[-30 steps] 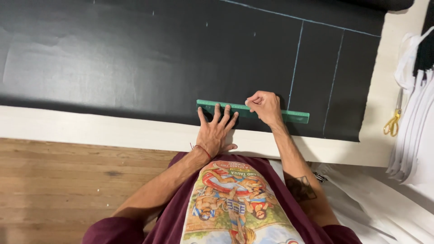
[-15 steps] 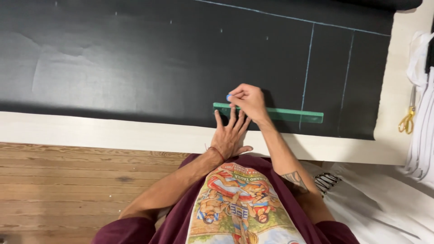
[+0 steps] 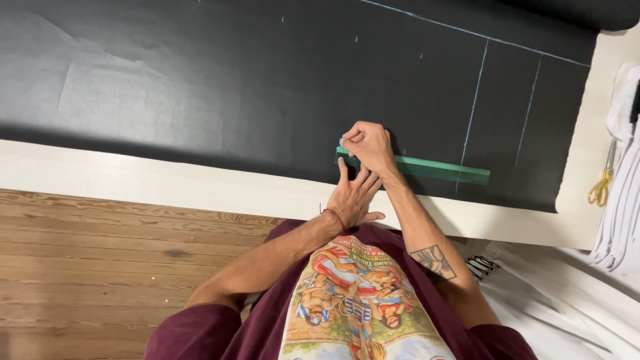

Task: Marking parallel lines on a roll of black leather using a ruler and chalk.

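Fingers of our left hand (image 3: pixel 352 195) press flat on the green ruler (image 3: pixel 427 167) mid-frame, keeping it from sliding; our right hand (image 3: pixel 365 143) pinches blue chalk (image 3: pixel 342 141) at its end.

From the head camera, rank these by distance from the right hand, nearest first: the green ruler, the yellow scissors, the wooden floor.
1. Green ruler: under the right hand, touching.
2. Wooden floor: lower left, beyond the table edge.
3. Yellow scissors: far right, on the table's end.
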